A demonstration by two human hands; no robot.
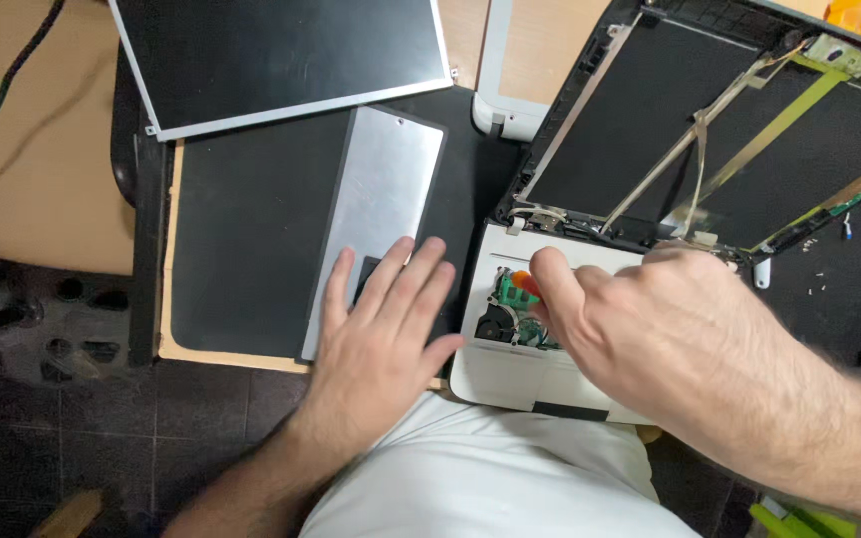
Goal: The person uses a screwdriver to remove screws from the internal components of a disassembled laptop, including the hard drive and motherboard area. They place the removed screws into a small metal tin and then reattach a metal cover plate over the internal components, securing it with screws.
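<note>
A white laptop base (510, 374) lies opened at the table's near edge, with a green circuit board (512, 294) and a dark fan showing in its cut-out. Its lid shell (650, 130) stands open behind, black inside with flat cables. My right hand (650, 329) reaches over the base, fingers closed on an orange-handled tool (522, 283) at the board. My left hand (381, 334) rests flat, fingers apart, on a silver metal plate (381, 189) with a black frame, to the left of the base.
A removed screen panel (281, 50) lies at the back left on a black mat (241, 239). A white bezel piece (495, 90) lies behind. Small screws (821, 284) dot the mat at right. The wooden table edge (231, 357) runs along the near left.
</note>
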